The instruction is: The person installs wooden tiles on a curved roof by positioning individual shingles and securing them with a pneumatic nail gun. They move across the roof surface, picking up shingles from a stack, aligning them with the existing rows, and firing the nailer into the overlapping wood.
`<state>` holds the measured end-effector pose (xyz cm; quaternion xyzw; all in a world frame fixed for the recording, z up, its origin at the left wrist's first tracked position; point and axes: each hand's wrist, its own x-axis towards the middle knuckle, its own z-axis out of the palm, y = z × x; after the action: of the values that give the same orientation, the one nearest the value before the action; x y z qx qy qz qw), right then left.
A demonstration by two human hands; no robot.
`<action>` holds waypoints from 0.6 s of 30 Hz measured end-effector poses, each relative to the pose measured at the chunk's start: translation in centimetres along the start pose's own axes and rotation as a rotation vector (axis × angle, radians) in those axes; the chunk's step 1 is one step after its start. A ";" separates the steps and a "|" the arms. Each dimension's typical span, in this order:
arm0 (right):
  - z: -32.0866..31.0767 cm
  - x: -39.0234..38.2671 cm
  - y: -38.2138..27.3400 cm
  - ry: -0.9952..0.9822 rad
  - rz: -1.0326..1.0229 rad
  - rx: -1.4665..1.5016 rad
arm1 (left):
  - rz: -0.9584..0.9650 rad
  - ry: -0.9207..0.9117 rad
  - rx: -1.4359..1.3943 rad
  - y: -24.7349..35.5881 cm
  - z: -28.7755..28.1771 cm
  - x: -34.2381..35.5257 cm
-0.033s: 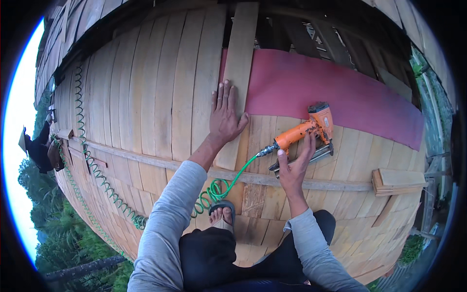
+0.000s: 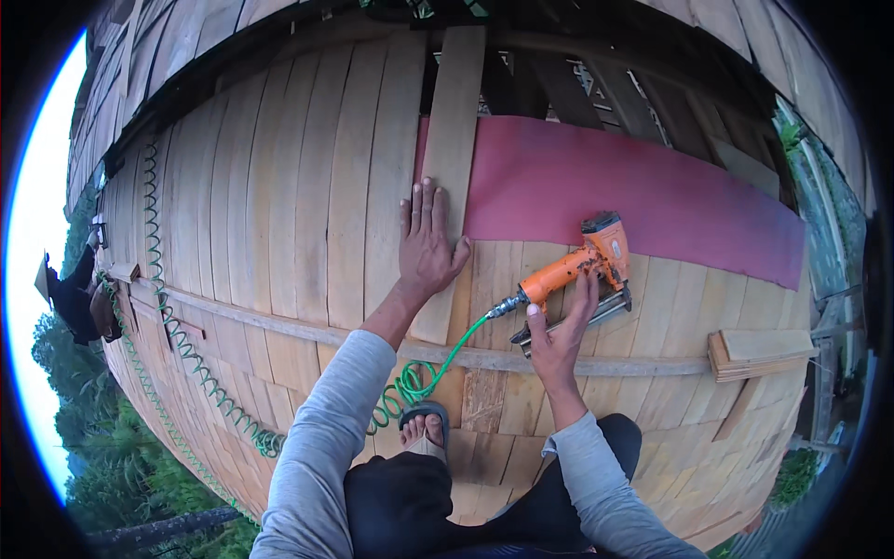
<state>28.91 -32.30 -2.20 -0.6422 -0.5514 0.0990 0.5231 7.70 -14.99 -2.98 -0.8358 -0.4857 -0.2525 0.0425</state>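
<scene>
My left hand (image 2: 430,244) lies flat, fingers stretched, on a long wooden shingle (image 2: 456,112), its palm partly over the neighbouring one. The shingle overlaps the left end of a dark pink sheet (image 2: 568,182). At the right, an orange nail gun (image 2: 568,267) lies on its side on the shingles, its head over the sheet's lower edge. My right hand (image 2: 562,340) touches the gun's handle with outstretched fingers, thumb apart; the fingertips' contact is partly hidden. A green coiled air hose (image 2: 463,328) runs from the handle's end towards my sandalled foot (image 2: 424,429).
A wooden batten (image 2: 643,361) crosses the sloping shingled roof. Loose shingles (image 2: 759,354) are stacked on it at the right. A dark coiled hose (image 2: 154,233) hangs at the left, near another person (image 2: 74,298) at the roof's edge. Gaps between boards show above the sheet.
The whole view has shifted slightly, so the roof and both hands appear a little lower. Hands and nail gun keep their places relative to the shingles.
</scene>
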 end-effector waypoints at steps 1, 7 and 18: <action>-0.4 -0.2 0.0 0.021 -0.033 0.021 | -0.020 0.012 0.019 0.4 -0.2 0.2; -2.1 0.1 -2.1 0.075 -0.144 -0.020 | -0.111 0.046 0.026 1.7 0.8 -0.3; 12.0 25.7 -4.8 -0.191 -0.302 -0.433 | -0.245 0.054 0.003 2.7 0.9 0.0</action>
<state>27.14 -5.49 7.90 -0.6373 -0.6960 -0.0404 0.3283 10.31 -16.17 -3.25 -0.7630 -0.5833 -0.2774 0.0257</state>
